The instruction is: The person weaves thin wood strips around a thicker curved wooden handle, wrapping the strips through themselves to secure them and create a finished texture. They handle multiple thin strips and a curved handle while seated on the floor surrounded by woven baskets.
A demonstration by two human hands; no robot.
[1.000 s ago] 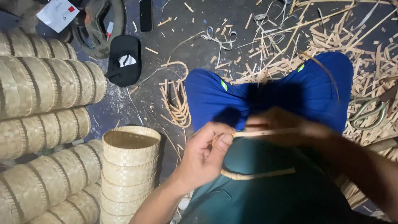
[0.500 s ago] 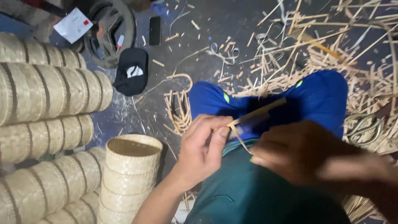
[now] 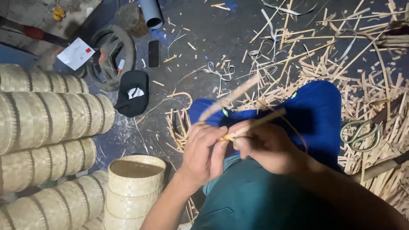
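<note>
Bamboo strip (image 3: 251,123) sits over the lap, pinched at its near end by the left hand (image 3: 203,151) and gripped just beside that by the right hand (image 3: 266,147), its far end slanting up and away to the right. Left of the hands lie rows of woven baskets (image 3: 47,123), with one upright stack (image 3: 135,187) nearest and a black cap (image 3: 133,93) beyond. To the right, scissors (image 3: 360,134) rest among the loose splints (image 3: 341,64) on the floor.

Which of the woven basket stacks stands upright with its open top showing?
The short stack just left of the left hand; the other stacks lie on their sides.
</note>
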